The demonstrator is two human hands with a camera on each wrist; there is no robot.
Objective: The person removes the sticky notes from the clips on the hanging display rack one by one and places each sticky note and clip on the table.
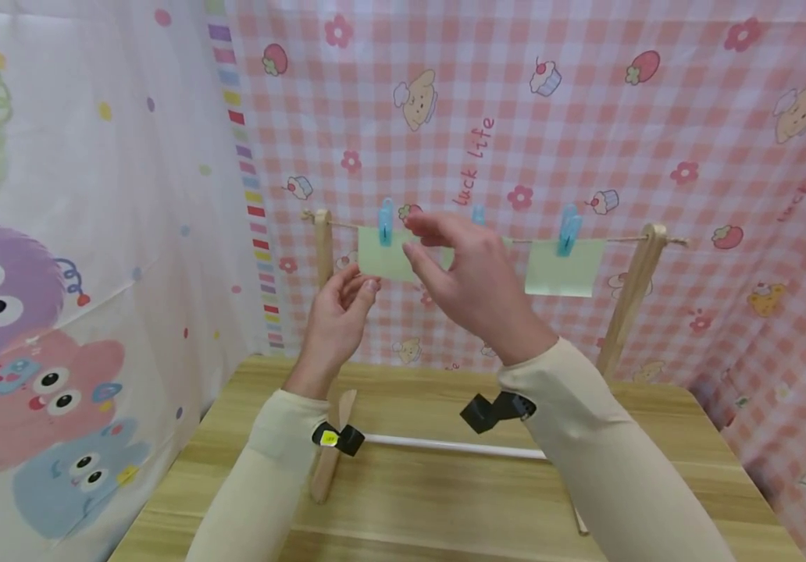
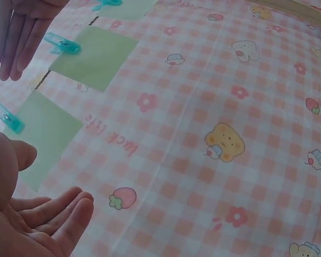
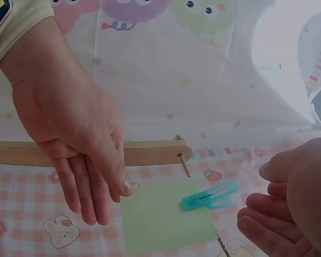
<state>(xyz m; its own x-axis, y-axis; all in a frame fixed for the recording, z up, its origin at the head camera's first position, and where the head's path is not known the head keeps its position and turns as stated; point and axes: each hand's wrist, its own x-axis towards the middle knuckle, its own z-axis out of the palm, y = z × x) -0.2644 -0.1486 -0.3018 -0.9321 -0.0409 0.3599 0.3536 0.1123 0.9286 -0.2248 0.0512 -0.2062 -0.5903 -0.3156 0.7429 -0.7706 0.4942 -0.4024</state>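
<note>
A light green paper sheet (image 1: pixel 394 267) hangs at the left of a thin rope (image 1: pixel 343 225), held by a blue clothespin (image 1: pixel 385 224). My left hand (image 1: pixel 336 320) is by the sheet's lower left corner, fingers spread loosely, thumb tip right at the paper's edge in the right wrist view. To the clothespin's right, my right hand (image 1: pixel 469 277) is raised with fingers apart and nothing between them. It covers much of the middle green sheet (image 2: pixel 96 59), which hangs from a second clothespin (image 2: pixel 62 44). A third sheet (image 1: pixel 565 269) hangs at right under another clothespin (image 1: pixel 568 232).
Wooden posts, one at the left (image 1: pixel 323 246) and one at the right (image 1: pixel 631 300), carry the rope. A white rod (image 1: pixel 452 446) runs low between the frame's sides, above the wooden table (image 1: pixel 431 507). Patterned curtains (image 1: pixel 586 117) enclose the back and sides.
</note>
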